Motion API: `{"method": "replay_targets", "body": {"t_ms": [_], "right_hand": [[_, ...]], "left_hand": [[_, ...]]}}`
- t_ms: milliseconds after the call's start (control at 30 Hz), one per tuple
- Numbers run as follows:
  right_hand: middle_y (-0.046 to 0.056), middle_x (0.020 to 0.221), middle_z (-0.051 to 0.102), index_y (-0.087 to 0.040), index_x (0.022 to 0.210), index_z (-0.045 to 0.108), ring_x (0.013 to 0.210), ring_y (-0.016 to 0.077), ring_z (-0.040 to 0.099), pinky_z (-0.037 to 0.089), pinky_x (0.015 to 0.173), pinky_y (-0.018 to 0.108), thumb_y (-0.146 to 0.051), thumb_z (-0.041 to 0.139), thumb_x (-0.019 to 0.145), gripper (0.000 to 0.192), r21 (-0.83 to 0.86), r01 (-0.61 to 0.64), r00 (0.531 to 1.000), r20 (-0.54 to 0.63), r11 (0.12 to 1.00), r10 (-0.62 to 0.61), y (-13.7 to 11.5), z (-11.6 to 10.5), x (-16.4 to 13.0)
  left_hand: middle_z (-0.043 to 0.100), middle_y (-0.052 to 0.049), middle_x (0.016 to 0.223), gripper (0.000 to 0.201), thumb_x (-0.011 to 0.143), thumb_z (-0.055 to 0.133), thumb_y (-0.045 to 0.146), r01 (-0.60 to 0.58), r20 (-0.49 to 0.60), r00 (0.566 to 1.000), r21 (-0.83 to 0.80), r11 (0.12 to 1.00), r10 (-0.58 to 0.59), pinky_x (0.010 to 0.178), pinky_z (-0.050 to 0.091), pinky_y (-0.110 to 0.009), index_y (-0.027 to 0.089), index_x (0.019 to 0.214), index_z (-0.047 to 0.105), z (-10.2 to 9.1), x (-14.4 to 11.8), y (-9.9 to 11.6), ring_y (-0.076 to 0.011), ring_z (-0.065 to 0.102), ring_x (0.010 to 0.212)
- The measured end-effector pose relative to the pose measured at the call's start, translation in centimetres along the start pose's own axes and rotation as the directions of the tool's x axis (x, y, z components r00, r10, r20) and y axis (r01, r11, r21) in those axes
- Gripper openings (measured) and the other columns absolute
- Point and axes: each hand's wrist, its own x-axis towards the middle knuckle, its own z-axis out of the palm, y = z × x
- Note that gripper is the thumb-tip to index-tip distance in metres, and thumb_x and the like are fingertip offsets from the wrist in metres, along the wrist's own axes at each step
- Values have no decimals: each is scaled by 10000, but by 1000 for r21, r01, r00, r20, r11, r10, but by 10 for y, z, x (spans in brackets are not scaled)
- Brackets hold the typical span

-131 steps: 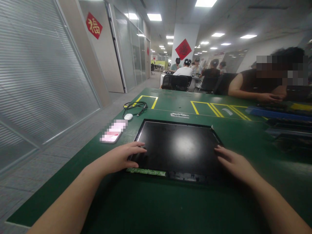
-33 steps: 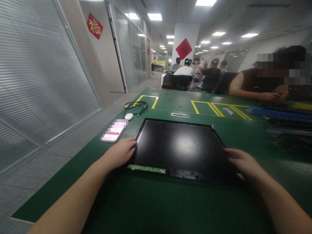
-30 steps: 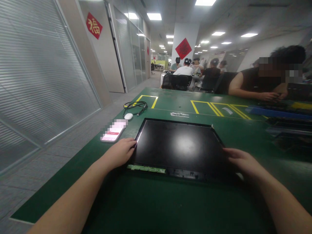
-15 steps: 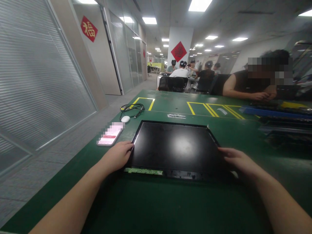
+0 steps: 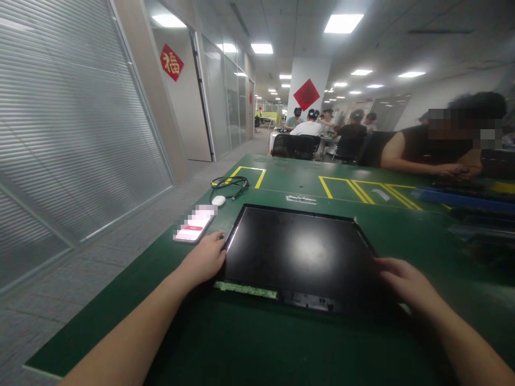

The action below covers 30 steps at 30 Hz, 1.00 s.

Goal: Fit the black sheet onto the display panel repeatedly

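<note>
Both hands clasp the black display panel (image 5: 300, 252) by its side edges: left hand (image 5: 203, 260) curled on the left rim, right hand (image 5: 404, 281) closed over the right rim. The panel lies flat on the green desk (image 5: 281, 343), circuit strip (image 5: 245, 289) nearest. Even pressure on the edges, off the glass, seems wisest; the phone (image 5: 193, 229) lies just beside.

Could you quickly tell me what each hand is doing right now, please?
Left hand: curled on the left edge of the flat black display panel.
Right hand: gripping the panel's right near edge.
</note>
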Motion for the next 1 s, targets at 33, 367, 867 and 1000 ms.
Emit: {"method": "replay_targets", "body": {"t_ms": [33, 367, 867, 1000], "right_hand": [[115, 981, 740, -195, 1029, 745, 839, 261, 706, 554, 701, 364, -291, 530, 707, 399, -8, -11, 1000, 8, 1000, 11, -1, -1, 0], [119, 1031, 728, -196, 998, 744, 905, 281, 696, 553, 774, 398, -335, 545, 690, 392, 18, -80, 997, 6, 997, 80, 5, 3, 6], [150, 1057, 728, -169, 1066, 723, 933, 307, 688, 529, 778, 402, -393, 556, 685, 472, 43, -114, 993, 24, 993, 113, 24, 6, 14], [159, 1089, 717, -158, 1078, 723, 962, 317, 676, 520, 819, 414, -396, 553, 657, 512, 1, -154, 988, 29, 988, 154, 20, 5, 14]], "left_hand": [[616, -184, 1329, 371, 830, 468, 229, -3, -1, 1000, -6, 1000, 3, 1087, 393, -472, 124, 1084, 717, 1, 1, -1, -346, 546, 1257], [695, -96, 1254, 396, 819, 434, 180, -24, -48, 999, -198, 980, 15, 1026, 459, -384, 164, 1076, 735, -6, 3, 3, -265, 625, 1170], [790, -44, 811, 499, 888, 595, 181, 388, 390, 833, -917, -89, -393, 484, 558, -247, 233, 1382, 553, -27, -5, 41, -174, 718, 577], [784, -72, 786, 512, 879, 587, 125, 325, 362, 860, -932, -161, -361, 489, 561, -251, 200, 1384, 551, -22, -5, 40, -183, 717, 559]]}}
